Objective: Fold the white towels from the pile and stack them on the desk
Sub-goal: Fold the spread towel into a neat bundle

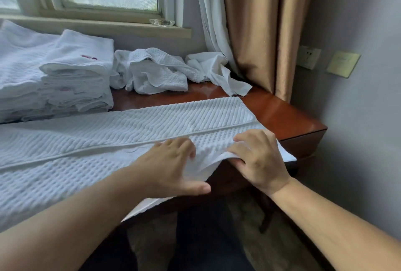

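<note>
A white waffle-weave towel (91, 140) lies spread along the wooden desk (282, 116), folded lengthwise, its near edge hanging over the front. My left hand (171, 168) rests flat on the towel near its right end, fingers spread and thumb out. My right hand (258, 157) grips the towel's near right edge, fingers on top and thumb underneath, lifting it a little. A stack of folded white towels (76, 77) stands at the back left. A crumpled pile of white towels (160, 70) lies at the back middle, under the window.
A window sill (97, 25) with a small glass dish (161, 22) runs behind the desk. White and tan curtains (256, 31) hang at the desk's back right corner. A grey wall with sockets (308, 56) is to the right. My legs show below the desk.
</note>
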A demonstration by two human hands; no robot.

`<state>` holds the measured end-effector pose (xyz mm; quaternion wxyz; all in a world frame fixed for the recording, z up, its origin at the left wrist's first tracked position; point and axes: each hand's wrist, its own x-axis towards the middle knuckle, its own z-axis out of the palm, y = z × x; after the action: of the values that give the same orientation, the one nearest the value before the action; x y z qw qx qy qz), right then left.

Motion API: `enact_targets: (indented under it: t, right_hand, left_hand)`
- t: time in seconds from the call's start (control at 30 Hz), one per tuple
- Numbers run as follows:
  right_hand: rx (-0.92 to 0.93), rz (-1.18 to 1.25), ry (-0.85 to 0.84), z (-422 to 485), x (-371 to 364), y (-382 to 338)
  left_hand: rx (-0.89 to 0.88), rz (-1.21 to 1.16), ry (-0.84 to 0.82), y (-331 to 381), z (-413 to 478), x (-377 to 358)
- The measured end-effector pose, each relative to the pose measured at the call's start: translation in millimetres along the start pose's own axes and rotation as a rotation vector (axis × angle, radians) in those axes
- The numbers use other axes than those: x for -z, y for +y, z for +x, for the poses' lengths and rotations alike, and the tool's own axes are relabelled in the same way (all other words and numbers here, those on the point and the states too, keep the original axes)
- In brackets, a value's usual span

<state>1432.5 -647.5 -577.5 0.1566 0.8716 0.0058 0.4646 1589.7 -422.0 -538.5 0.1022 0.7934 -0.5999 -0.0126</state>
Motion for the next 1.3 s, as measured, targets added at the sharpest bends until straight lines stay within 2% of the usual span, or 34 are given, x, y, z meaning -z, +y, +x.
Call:
enact_targets:
  t: [0.07,0.13,0.23,0.33,0.43,0.57,0.63,0.73,0.8,0.87,1.0,1.13,1.23,1.3]
  right_hand:
    - [-0.04,0.002,0.012,19.0,5.8,6.9]
    - [-0.062,-0.004,-0.001,36.5,8.5,12.6]
    - [-0.093,-0.012,-0.073,57.5,9.4,24.8]
    - [-0.228,-0.037,-0.128,65.4,8.9,41.0]
    - [-0.341,-0.099,-0.136,65.9,3.4,55.8]
    - [-0.454,-0.081,-0.19,80.2,-8.7,80.1]
    - [-0.487,0.091,-0.251,87.1,-19.5,89.5]
    - [-0.64,0.354,-0.265,96.3,-39.7,104.1]
    - [-0.741,0.422,-0.243,103.6,-53.2,115.5]
    - [-0.775,0.423,-0.293,111.0,-67.9,125.7]
    - [-0.746,0.327,-0.462,120.0,-103.3,139.7]
    - [-0.714,0.26,-0.485,122.2,-133.1,140.2]
    - [-0.704,0.201,-0.586,121.8,-149.8,132.2]
    - [-0.715,0.071,-0.651,118.8,-155.7,124.5]
  left_hand:
    - [-0.049,0.231,0.048,12.8,-3.2,-6.5]
    - [-0.074,0.316,0.132,19.3,1.1,-7.6]
    - [0.024,0.147,0.198,15.2,15.2,15.2]
    - [0.277,-0.167,0.089,-6.1,32.9,42.2]
    - [0.311,-0.139,0.079,-23.9,45.2,61.5]
    - [0.268,-0.005,0.057,-51.8,65.7,83.8]
    - [0.203,0.2,-0.014,-67.1,77.1,94.3]
    - [0.056,0.516,-0.031,-88.8,97.8,100.6]
    - [0.073,0.523,-0.006,-100.9,109.9,103.1]
    - [0.028,0.554,0.017,-109.9,122.1,96.6]
    - [-0.029,0.515,-0.022,-133.0,141.3,85.6]
    - [-0.045,0.447,-0.059,-150.4,152.5,66.3]
    - [-0.026,0.403,-0.029,-165.2,153.4,53.0]
    - [-0.004,0.382,0.023,-171.4,150.4,45.3]
